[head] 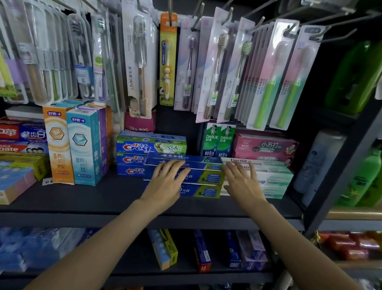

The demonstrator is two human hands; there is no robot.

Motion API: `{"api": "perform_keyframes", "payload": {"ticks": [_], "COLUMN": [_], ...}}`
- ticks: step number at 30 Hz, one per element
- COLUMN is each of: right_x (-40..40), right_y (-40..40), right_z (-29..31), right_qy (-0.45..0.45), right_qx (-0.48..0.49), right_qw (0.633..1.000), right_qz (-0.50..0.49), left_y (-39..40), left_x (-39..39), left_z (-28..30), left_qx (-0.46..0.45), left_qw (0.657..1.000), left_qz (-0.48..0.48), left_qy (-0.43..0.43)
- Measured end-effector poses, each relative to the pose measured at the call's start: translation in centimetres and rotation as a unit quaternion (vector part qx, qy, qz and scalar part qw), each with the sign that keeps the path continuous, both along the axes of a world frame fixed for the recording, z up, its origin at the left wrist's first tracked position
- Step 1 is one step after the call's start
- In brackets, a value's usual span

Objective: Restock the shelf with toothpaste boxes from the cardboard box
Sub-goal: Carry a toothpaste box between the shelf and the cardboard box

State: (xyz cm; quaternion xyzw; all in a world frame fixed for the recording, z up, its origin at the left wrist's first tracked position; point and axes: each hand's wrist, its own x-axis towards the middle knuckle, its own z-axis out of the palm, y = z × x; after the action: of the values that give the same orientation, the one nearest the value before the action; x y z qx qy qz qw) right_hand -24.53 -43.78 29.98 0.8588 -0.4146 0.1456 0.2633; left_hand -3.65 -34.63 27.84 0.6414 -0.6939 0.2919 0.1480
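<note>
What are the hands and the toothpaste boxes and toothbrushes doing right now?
Left hand: open, fingers straight, resting on the blue stack.
Right hand: open, fingers spread, touching the white stack.
Blue toothpaste stack: lying flat, stacked on the shelf.
White toothpaste stack: lying flat, beside the blue stack.
Crest boxes: stacked flat.
Orange and teal boxes: standing upright.
Toothbrush packs: hanging on hooks.

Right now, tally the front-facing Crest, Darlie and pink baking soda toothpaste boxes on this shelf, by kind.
Crest boxes: 3
Darlie boxes: 2
Pink baking soda boxes: 2
Total: 7
</note>
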Motion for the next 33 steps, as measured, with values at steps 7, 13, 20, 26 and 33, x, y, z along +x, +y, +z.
{"api": "perform_keyframes", "payload": {"ticks": [7,13,20,26,33], "right_x": [4.0,12.5,22.5,30.0,38.2], "right_y": [1.8,4.5,10.4,15.7,18.9], "right_z": [1.3,1.4,0.5,-0.9,-2.7], "right_qy": [-0.032,-0.051,0.011,0.059,-0.080], "right_qx": [-0.053,-0.067,0.048,0.291,0.496], "right_qw": [0.993,0.965,0.926,0.868,0.802], "right_qz": [0.103,0.248,0.375,0.399,0.322], "left_y": [2.5,7.8,16.3,20.9,22.1], "left_x": [0.9,6.9,14.8,20.4,26.5], "left_z": [0.6,-0.6,-1.9,-2.5,-1.7], "left_qx": [-0.051,-0.080,-0.081,-0.012,0.064], "left_qw": [0.998,0.991,0.968,0.933,0.941], "left_qz": [-0.010,0.083,0.235,0.348,0.300], "left_qy": [0.045,0.071,0.048,0.087,0.145]}}
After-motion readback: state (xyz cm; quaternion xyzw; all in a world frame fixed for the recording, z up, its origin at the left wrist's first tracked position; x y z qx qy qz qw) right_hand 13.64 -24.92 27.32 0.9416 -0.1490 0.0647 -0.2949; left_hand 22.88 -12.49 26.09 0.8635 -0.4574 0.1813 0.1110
